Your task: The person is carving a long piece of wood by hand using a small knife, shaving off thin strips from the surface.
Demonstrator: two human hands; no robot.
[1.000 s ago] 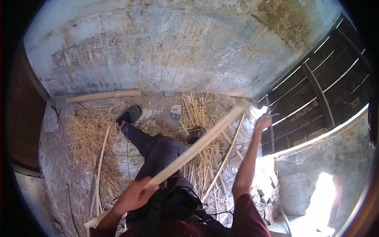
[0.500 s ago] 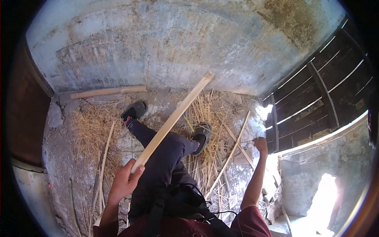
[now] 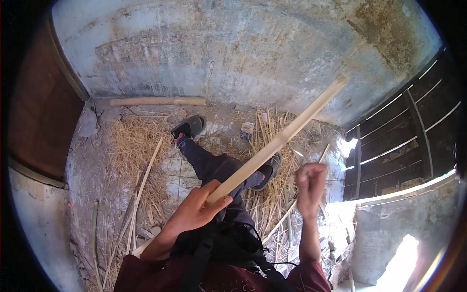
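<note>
Left hand [image 3: 197,211] wrapped around the lower part of a long pale bamboo slat [image 3: 279,139], fingers closed on it, thumb over the top. Slat slanting up and away from that hand, far end raised against the grey wall [image 3: 253,53]. Right hand [image 3: 310,182] lifted just beside the slat, off it, curled into a loose fist; blurred, so whether anything sits inside cannot be told. Below the slat, dark-trousered legs, black sandals [image 3: 188,127], straw [image 3: 134,151] on the floor. Thick pole [image 3: 158,101] along the foot of the wall.
</note>
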